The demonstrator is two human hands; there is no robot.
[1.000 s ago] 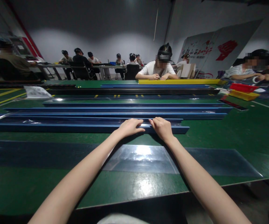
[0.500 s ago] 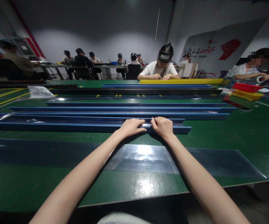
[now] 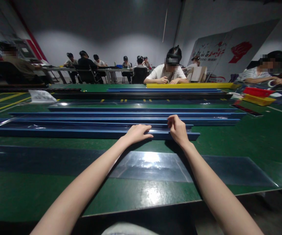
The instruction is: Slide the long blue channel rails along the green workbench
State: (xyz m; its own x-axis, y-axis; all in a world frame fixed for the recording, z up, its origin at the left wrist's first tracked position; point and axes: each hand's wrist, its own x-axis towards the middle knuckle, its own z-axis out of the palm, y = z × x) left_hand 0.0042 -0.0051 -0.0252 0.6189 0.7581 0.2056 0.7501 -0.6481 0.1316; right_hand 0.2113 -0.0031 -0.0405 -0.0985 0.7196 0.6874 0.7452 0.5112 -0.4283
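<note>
A long blue channel strip (image 3: pixel 65 133) with raised sides lies across the table in front of me, with shiny clear film inside it. My left hand (image 3: pixel 138 133) is on its near wall close to the right end, thumb on the front face and fingers over the inside. To the right, my right hand (image 3: pixel 178 130) is slightly raised over the same strip, its fingers curled together toward the left. What those fingertips hold, if anything, is hidden. Nearer to me a flat clear plastic sheet (image 3: pixel 219 168) lies under my forearms.
Behind the strip lie more blue strips (image 3: pixel 216 121), a black strip (image 3: pixel 143 95) and a yellow strip (image 3: pixel 192 85). A red tray (image 3: pixel 258 91) and a yellow tray (image 3: pixel 258 100) stand at right on the green table (image 3: pixel 229 140). A co-worker (image 3: pixel 155 73) sits opposite.
My right hand has moved to the right and lifted slightly, away from my left hand. The left hand and the blue channel strip stay in place.
</note>
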